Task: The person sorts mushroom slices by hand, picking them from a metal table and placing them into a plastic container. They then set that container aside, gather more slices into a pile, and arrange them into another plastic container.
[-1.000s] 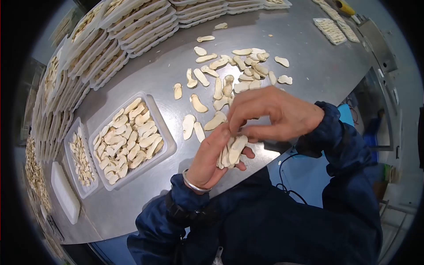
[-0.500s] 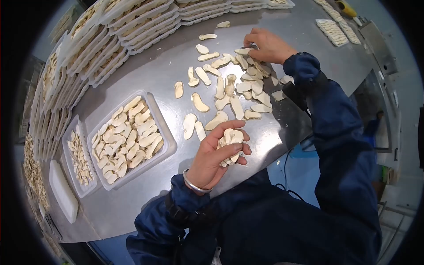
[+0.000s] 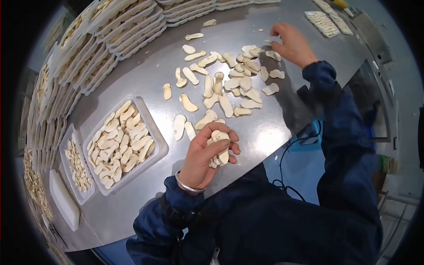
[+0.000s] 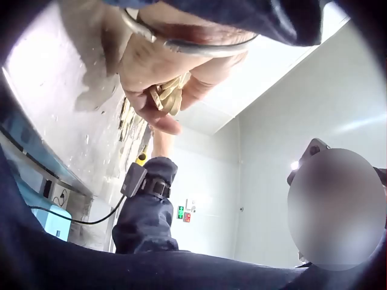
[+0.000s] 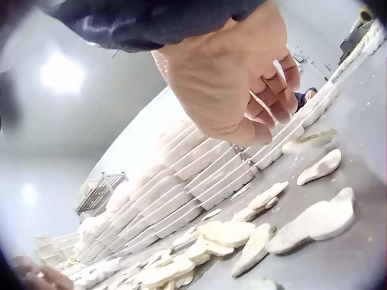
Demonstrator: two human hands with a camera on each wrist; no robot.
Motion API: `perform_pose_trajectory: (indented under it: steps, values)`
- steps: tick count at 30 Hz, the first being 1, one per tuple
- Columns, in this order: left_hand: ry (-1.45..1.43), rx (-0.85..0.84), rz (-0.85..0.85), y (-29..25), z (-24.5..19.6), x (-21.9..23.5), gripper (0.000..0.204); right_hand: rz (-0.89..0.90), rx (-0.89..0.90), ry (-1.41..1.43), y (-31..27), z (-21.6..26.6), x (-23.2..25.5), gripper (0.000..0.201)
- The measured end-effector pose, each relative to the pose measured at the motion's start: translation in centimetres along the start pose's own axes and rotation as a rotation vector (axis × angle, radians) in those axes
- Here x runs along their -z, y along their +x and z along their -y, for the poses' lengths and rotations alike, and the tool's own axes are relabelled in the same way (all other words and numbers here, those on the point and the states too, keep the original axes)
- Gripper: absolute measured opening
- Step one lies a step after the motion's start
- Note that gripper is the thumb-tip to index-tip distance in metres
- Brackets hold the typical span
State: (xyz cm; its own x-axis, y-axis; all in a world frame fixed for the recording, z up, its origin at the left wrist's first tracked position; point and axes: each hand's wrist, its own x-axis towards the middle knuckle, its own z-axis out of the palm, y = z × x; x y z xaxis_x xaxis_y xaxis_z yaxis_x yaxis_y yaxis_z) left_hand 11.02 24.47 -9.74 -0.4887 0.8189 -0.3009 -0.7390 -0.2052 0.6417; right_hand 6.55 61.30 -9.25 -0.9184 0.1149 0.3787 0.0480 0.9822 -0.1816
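Note:
My left hand (image 3: 196, 163) holds a small stack of sliced mushrooms (image 3: 223, 155) above the table's near edge, the thumb pressed across the top slice. In the left wrist view, the edges of the stacked slices (image 4: 170, 101) show between the fingers. Far off to the right, my right hand (image 3: 295, 46) hovers over the table with its fingers loosely bent. Just beneath those fingers, in the right wrist view, is a blurred mushroom slice (image 5: 309, 141), apart from them. Loose mushroom slices (image 3: 225, 105) lie scattered and heaped between the two hands.
A plastic tray (image 3: 162, 140) full of slices stands at the left, beside a narrower tray (image 3: 83, 198) of small pieces and a white tray (image 3: 64, 201). Tall stacks of filled trays (image 3: 128, 37) line the back left. More trays (image 3: 322, 24) sit at the far right.
My right hand left the left hand's stack, reached to the back of the heap, then moved right. A slice now lies near its fingertips. The left hand keeps its stack; the head view has shifted.

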Motion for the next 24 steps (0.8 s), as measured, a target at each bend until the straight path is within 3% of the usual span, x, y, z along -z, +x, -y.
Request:
perform_pose_trajectory:
  steps: [3, 4, 7, 11, 17, 20, 24]
  values:
    - [0.03, -0.006, -0.012, 0.0, 0.3, 0.1, 0.022, 0.163, 0.088, 0.09, -1.6, 3.0, 1.0, 0.026]
    - [0.033, -0.006, -0.015, 0.0, 0.3, 0.2, 0.022, 0.172, 0.226, 0.108, -1.6, 2.6, -0.1, 0.03]
    - [0.013, -0.017, -0.017, 0.1, 0.3, 0.0, 0.02, 0.256, 0.099, 0.053, -2.0, 4.1, -0.4, 0.036]
    - [-0.01, -0.012, -0.017, 0.0, 0.1, -0.1, 0.019, 0.311, 0.103, 0.061, -2.3, 5.5, 0.5, 0.036]
    - [0.005, -0.028, -0.007, 0.0, 0.2, 0.0, 0.019, 0.164, 0.128, 0.044, -3.8, 4.9, 0.4, 0.029]
    - [0.015, -0.021, -0.015, 0.0, 0.2, -0.1, 0.019, 0.258, 0.179, 0.214, -4.4, 6.5, 0.7, 0.027]
    - [0.016, -0.02, -0.03, -0.1, 0.2, -0.1, 0.019, 0.207, 0.158, 0.109, -4.2, 6.9, -0.5, 0.02]
